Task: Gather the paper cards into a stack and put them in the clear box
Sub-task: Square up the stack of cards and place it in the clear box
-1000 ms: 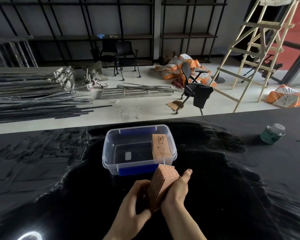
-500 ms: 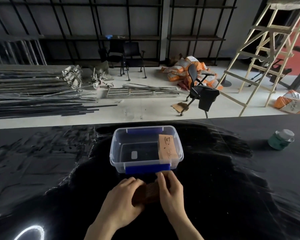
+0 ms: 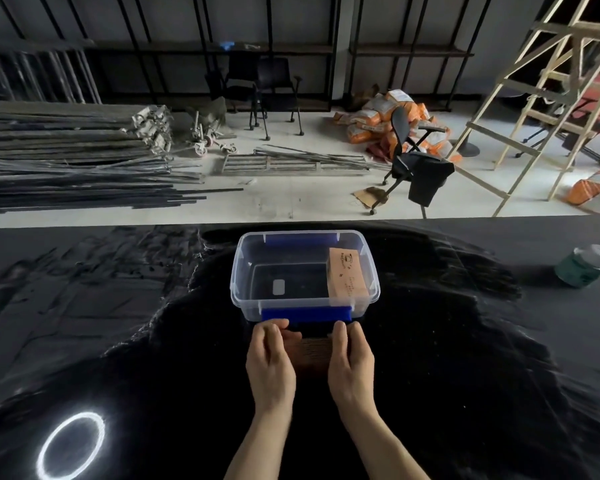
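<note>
The stack of cards (image 3: 311, 353), upright a second ago, now lies flat on the worktop (image 3: 465, 358) just near of the clear box (image 3: 303, 275), left hand (image 3: 271, 362) and right hand (image 3: 350, 362) clasping its ends, ready to lift in.

A workshop or storage space under fit-out is showing here. Long metal bars (image 3: 66, 168) are lying piled on the pale concrete floor (image 3: 274, 202) at far left, orange sacks (image 3: 378, 123) are slumping against the back wall, and a wooden ladder (image 3: 534, 98) is standing at far right. Bare black shelving (image 3: 222, 46) is lining the wall, with office chairs (image 3: 413, 168) sitting about.
</note>
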Demonstrator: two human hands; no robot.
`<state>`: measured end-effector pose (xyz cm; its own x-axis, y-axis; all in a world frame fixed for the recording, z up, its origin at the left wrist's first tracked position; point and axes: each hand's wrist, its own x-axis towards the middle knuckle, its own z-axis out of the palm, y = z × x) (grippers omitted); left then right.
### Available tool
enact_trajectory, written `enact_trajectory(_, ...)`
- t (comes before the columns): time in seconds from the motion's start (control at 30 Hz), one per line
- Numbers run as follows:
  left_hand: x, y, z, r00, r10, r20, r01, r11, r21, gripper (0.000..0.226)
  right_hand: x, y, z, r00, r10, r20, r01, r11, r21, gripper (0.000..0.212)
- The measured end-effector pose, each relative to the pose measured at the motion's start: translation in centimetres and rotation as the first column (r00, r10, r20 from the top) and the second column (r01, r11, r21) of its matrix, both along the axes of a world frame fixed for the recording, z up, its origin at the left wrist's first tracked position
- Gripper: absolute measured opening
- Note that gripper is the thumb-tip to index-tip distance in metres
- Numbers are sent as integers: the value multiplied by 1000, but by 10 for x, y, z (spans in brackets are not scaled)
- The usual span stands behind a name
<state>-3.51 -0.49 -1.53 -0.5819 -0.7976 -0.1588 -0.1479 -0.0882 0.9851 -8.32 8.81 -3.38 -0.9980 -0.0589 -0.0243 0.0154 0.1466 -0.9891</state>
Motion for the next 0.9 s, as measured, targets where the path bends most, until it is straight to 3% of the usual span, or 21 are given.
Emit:
enact_trajectory(0.17,5,-7,-9,999,-18,35,22,992,-123,25,3,-3,-3,998,39,-45,-38,999,34,30)
enact_trajectory(0.5,6,-3,-9,998,32,52,-20,976,-218,24,5,-6,-9,998,-7,-64,10,998,55,29)
enact_trajectory(0.9,7,-4,-19,999,13,47,-1,974,-228,24,6,-6,-15,995,-3,-102,8,999,49,31)
